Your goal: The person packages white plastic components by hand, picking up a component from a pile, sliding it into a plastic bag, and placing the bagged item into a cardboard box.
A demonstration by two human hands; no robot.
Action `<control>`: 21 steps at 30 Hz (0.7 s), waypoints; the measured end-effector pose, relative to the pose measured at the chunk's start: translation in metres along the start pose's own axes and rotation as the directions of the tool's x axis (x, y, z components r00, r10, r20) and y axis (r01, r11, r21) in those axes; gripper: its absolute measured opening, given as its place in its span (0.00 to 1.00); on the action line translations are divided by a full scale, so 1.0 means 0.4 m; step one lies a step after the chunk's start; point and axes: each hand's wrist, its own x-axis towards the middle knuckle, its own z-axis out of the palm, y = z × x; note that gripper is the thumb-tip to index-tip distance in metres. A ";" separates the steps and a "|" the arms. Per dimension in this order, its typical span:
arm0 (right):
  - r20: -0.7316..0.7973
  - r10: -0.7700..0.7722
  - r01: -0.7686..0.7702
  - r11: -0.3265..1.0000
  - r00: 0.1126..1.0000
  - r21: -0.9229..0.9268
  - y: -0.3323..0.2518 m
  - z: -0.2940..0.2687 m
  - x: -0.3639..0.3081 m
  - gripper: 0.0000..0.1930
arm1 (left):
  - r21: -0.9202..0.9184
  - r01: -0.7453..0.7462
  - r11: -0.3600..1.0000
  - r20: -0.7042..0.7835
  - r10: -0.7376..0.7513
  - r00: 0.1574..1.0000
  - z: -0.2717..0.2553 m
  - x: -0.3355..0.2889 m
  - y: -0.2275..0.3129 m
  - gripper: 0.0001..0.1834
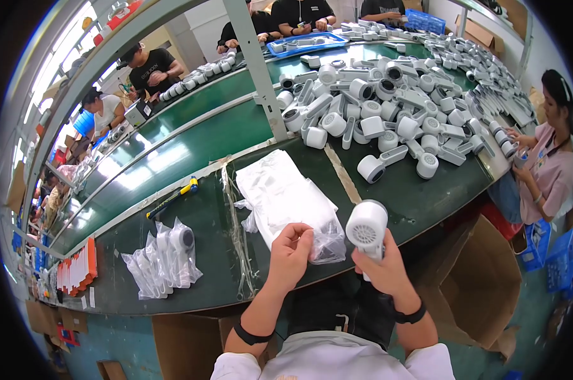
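The left hand pinches clear plastic at the near end of a white bag stack; the right hand grips a white handheld fan. Bagged fans lie to the left near a yellow-and-black tool, and loose fans heap up beyond.

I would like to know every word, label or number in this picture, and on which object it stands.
Black T-shirt, upper left: pale chest lettering; I do not copy its words.
Second black T-shirt, top middle: pale print, too small to read.
Box beside the line, upper left: whitish label, too small to read.
Wearer's white shirt, lower edge: print cut off, unreadable.
White device in the right hand: no lettering visible.
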 end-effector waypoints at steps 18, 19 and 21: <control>0.534 0.409 -0.039 0.818 0.740 -0.573 -0.057 -0.055 0.020 0.47 | 0.419 -0.290 0.860 0.278 0.183 0.943 0.006 -0.003 0.047 0.04; 0.533 0.407 -0.038 0.818 0.742 -0.573 -0.047 -0.056 0.024 0.47 | 0.444 -0.297 0.845 0.301 0.172 0.938 0.000 -0.002 0.051 0.05; 0.536 0.289 0.055 0.842 0.793 -0.536 -0.040 -0.047 0.029 0.42 | 0.447 -0.319 0.836 0.318 0.185 0.930 -0.003 -0.008 0.072 0.04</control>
